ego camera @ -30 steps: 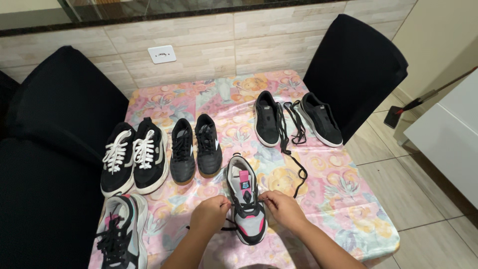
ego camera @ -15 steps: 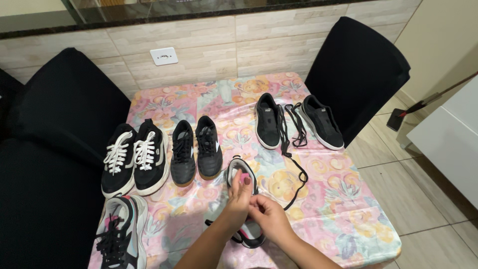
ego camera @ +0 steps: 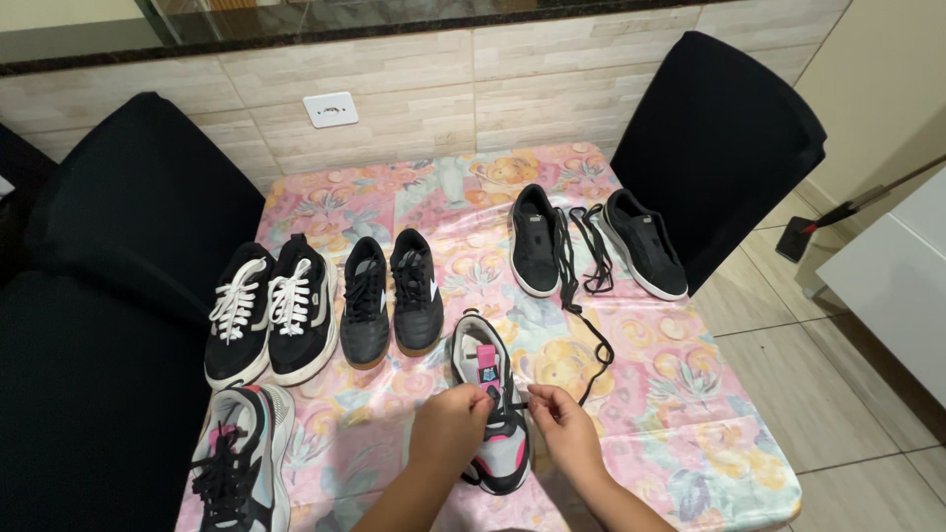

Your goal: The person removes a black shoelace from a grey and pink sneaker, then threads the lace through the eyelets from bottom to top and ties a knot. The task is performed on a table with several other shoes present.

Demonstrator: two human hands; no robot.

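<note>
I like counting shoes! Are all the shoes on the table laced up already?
No, the two black sneakers by the far right chair have no laces in; their loose black laces lie between them.

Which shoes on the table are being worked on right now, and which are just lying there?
In hand:
left hand and right hand, each pinching the black lace
grey and pink sneaker

Lying about:
matching sneaker
white-laced black pair
small black pair
unlaced black pair
loose laces

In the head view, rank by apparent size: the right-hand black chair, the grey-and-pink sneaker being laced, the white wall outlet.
1. right-hand black chair
2. grey-and-pink sneaker, though it lies nearer the camera
3. white wall outlet
</note>
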